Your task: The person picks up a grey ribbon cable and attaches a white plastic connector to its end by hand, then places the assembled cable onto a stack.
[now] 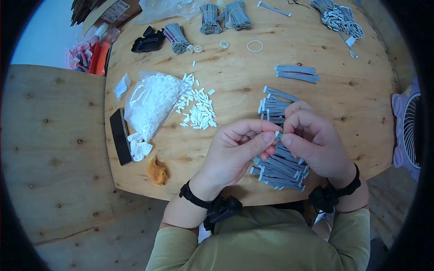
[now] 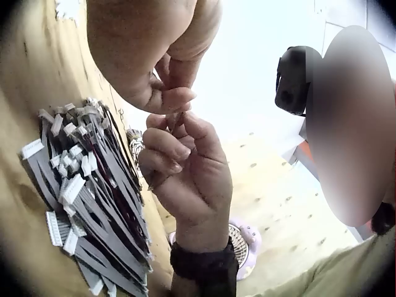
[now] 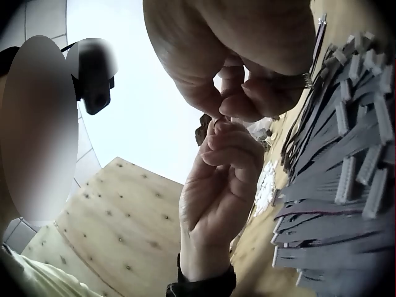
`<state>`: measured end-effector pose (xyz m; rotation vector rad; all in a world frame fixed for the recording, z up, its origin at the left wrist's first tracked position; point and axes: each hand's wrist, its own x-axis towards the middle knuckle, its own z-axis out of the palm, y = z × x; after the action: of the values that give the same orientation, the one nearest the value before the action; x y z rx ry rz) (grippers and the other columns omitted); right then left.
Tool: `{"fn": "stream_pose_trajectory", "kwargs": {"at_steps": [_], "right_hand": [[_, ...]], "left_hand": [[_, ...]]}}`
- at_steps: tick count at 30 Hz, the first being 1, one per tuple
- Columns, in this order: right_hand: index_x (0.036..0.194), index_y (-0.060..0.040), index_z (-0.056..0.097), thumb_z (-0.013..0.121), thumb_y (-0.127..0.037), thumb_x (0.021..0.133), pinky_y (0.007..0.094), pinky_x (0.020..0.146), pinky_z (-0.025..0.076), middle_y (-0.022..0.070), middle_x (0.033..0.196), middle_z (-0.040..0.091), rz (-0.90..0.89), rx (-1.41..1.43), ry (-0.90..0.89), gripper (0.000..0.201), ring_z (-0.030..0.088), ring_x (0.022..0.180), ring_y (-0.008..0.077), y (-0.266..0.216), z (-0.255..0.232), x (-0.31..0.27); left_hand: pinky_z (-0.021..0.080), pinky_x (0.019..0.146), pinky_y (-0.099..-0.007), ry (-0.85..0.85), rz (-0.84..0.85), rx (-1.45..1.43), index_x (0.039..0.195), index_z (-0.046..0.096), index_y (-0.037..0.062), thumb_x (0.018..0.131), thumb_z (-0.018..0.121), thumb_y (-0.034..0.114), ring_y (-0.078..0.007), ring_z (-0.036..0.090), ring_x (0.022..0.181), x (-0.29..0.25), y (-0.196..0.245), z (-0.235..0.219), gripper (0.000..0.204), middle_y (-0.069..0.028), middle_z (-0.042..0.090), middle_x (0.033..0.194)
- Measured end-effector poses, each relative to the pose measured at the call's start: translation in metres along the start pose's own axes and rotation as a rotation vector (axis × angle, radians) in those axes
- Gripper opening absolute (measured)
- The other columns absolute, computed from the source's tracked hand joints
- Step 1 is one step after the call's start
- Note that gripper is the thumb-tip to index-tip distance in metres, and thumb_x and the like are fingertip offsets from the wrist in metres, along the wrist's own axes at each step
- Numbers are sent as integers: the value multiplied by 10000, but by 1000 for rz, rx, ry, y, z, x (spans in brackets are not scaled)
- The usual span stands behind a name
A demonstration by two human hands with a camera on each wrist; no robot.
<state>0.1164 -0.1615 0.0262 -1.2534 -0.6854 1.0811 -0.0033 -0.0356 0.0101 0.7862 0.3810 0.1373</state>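
Note:
Both hands meet over a pile of grey ribbon cables with white connectors [image 1: 282, 174]. The left hand [image 1: 239, 151] pinches a small white connector [image 1: 277, 135] between thumb and forefinger in the head view. From the other side, the right hand [image 1: 314, 140] pinches at the same piece, its fingertips almost touching the left ones. In the left wrist view the cable pile [image 2: 93, 192] lies beside the raised right hand [image 2: 192, 173]. The right wrist view shows the left hand [image 3: 219, 192] with bent fingers; the held piece is mostly hidden by fingertips there.
Left of the hands are loose white housings [image 1: 201, 110], a clear bag of them [image 1: 153, 104], a dark flat box [image 1: 120, 135] and a piece of bread [image 1: 157, 171]. Behind lie a small cable stack [image 1: 297, 73] and several tied bundles [image 1: 238, 16]. A purple fan [image 1: 407, 128] stands right.

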Motion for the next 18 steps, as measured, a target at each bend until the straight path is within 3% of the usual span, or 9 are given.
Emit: {"fn": "stream_pose_trajectory", "kwargs": {"at_steps": [9, 18], "right_hand": [[753, -12, 472, 521, -12, 773, 170, 601, 357, 8, 848, 362, 52, 64, 30, 54, 407, 695, 39, -1, -1, 0], [754, -9, 471, 516, -11, 778, 175, 622, 354, 8, 849, 360, 3, 51, 30, 51, 408, 715, 44, -1, 2, 0]], "left_hand": [[447, 595, -188, -16, 0, 46, 976, 550, -6, 789, 544, 38, -81, 547, 698, -1, 1, 0, 192, -58, 586, 811], [466, 623, -197, -15, 39, 111, 978, 551, -9, 770, 550, -5, -97, 567, 728, -2, 0, -2, 208, -76, 594, 850]]}}
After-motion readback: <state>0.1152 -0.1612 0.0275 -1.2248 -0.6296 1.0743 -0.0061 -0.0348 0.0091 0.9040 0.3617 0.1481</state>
